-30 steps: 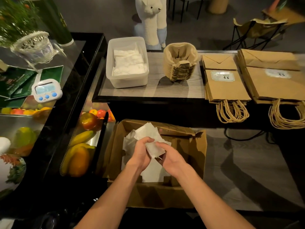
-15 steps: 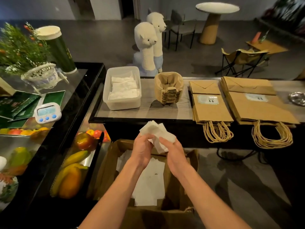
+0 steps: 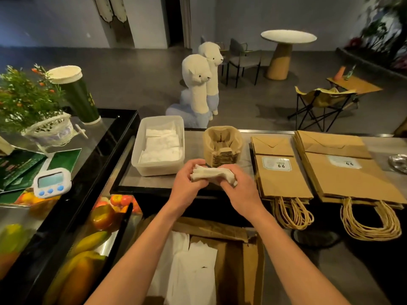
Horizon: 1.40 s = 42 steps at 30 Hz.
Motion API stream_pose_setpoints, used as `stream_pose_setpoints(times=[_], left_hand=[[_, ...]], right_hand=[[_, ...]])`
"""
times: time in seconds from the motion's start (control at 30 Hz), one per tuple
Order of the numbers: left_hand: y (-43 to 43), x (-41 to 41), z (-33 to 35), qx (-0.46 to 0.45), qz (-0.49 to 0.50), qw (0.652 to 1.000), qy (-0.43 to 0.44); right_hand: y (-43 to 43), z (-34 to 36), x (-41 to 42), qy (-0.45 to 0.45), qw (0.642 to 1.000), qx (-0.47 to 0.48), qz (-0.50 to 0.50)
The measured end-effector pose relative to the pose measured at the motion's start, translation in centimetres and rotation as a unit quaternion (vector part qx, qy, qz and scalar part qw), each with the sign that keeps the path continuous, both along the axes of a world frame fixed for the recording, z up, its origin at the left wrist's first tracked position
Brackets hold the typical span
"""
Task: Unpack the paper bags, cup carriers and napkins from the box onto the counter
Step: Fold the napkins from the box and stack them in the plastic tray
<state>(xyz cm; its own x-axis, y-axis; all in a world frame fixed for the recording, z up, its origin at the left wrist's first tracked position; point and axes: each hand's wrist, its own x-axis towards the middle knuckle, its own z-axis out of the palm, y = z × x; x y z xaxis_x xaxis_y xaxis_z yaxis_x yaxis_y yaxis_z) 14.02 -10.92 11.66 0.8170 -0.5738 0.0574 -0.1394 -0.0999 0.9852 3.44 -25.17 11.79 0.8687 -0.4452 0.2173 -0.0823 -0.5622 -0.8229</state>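
My left hand [image 3: 186,186] and my right hand [image 3: 241,190] together grip a small stack of white napkins [image 3: 211,173], held over the front edge of the counter [image 3: 198,148]. Below my arms the brown cardboard box [image 3: 240,260] stands open with more white napkins [image 3: 191,267] inside. On the counter sit a clear plastic tub [image 3: 158,167] holding white napkins, a stack of pulp cup carriers [image 3: 222,146], and two piles of brown paper bags [image 3: 279,170] [image 3: 343,170] with rope handles hanging over the edge.
A glass display case [image 3: 72,216] with fruit runs along the left; on its top are a white timer [image 3: 51,182], a potted plant [image 3: 28,102] and a green cup [image 3: 74,93]. Two plush alpacas [image 3: 198,84] stand beyond the counter. A metal dish [image 3: 399,164] lies far right.
Both hands lifted the napkin stack out of the box and carried it up and forward to the counter edge. The view tilted upward.
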Motion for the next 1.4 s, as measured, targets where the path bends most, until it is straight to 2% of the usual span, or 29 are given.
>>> stream_pose_setpoints(times=[0.07, 0.27, 0.4, 0.5, 0.6, 0.7, 0.77, 0.87, 0.97, 1.17, 1.3, 1.4], left_hand=[[-0.5, 0.4, -0.6, 0.017, -0.014, 1.0, 0.006], [-1.8, 0.5, -1.4, 0.022, -0.03, 0.999, 0.034], [-2.0, 0.0, -1.4, 0.037, -0.046, 0.998, 0.027], [-2.2, -0.3, -1.3, 0.037, -0.021, 0.999, 0.011], [-2.2, -0.3, -1.3, 0.029, -0.003, 0.999, 0.013], [-2.1, -0.4, -1.4, 0.036, 0.0, 0.999, 0.011], [-2.1, -0.5, -1.3, 0.038, 0.001, 0.999, 0.008], [-2.0, -0.7, -1.2, 0.031, 0.0, 0.999, 0.009], [-1.9, -0.7, -1.2, 0.028, -0.003, 1.0, 0.011], [-1.9, -0.5, -1.1, 0.018, -0.004, 1.0, 0.017], [-1.9, -0.5, -1.0, 0.024, -0.001, 0.999, 0.024], [-2.0, -0.5, -0.9, 0.017, 0.01, 0.999, 0.035]], right_hand=[[-0.5, -0.9, 0.5, 0.004, 1.0, 0.006, -0.008], [-0.3, -3.5, 0.8, -0.031, 0.991, 0.109, -0.074], [-0.4, -3.5, 1.2, -0.017, 0.992, 0.116, -0.038], [-0.7, -3.5, 1.1, -0.014, 0.992, 0.123, -0.014], [-0.6, -3.3, 0.6, -0.054, 0.996, 0.01, -0.068], [-0.5, -2.7, 0.9, -0.127, 0.97, -0.158, -0.136], [-0.6, -2.0, 1.4, -0.13, 0.96, -0.225, -0.107], [-0.7, -0.9, 2.3, -0.074, 0.958, -0.274, -0.046], [-0.8, -0.4, 2.9, -0.056, 0.964, -0.259, -0.03], [-0.8, 0.1, 3.1, -0.085, 0.982, -0.168, -0.031], [-1.3, 1.0, 3.1, -0.132, 0.982, -0.126, -0.058], [-1.7, 2.0, 2.9, -0.169, 0.973, -0.139, -0.072]])
